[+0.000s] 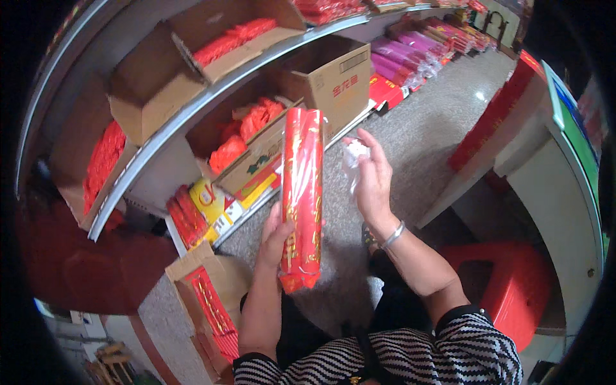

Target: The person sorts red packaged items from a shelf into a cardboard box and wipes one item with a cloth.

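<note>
Upright in front of me is a pack of long red cylinders (303,192) with gold print, side by side in clear plastic wrap. They look like candles, but the kind is not certain. My left hand (276,237) is closed round its lower half, fingers partly hidden behind it. To the right of the pack, apart from it, my right hand (375,173) pinches a crumpled piece of whitish clear plastic (355,157) between thumb and fingers.
Metal shelves (237,69) curve along the left, bearing cardboard boxes (340,86) of red packs. Pink and purple packs (404,58) lie farther back. An open carton (183,273) with red packs stands low left. A red plastic stool (520,289) and a white counter (539,186) stand right.
</note>
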A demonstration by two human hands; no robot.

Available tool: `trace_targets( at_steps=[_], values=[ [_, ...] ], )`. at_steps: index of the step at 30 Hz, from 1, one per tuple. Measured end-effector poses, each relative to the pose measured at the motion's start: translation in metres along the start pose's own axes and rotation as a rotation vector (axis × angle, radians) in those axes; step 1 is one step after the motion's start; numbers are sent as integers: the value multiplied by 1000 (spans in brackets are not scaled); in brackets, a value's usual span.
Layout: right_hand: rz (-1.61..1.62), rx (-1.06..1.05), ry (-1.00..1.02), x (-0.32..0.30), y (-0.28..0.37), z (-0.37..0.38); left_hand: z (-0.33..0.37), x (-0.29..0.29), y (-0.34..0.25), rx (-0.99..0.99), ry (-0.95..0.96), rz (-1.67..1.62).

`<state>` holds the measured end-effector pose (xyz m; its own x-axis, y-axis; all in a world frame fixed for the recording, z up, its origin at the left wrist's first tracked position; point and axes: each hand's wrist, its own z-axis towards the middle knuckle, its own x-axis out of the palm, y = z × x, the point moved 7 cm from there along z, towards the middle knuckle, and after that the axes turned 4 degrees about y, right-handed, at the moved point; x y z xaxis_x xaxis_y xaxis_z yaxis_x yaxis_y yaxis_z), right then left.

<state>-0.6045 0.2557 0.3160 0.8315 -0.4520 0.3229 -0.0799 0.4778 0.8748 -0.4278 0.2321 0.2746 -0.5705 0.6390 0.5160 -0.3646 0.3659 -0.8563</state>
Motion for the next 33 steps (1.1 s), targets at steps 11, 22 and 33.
trace_targets(
  at_steps=[11, 22, 33],
  values=[
    [-867, -524, 845, 113, 9, -82, -49, -35, 3, -12, -404, -131],
    [-297, -53, -6, 0, -38, 26, -70, -14, 22, -241, -40, -78],
    [200, 380, 381, -20, -45, 17, -74, -11, 9, -352, -13, -543]
  ],
)
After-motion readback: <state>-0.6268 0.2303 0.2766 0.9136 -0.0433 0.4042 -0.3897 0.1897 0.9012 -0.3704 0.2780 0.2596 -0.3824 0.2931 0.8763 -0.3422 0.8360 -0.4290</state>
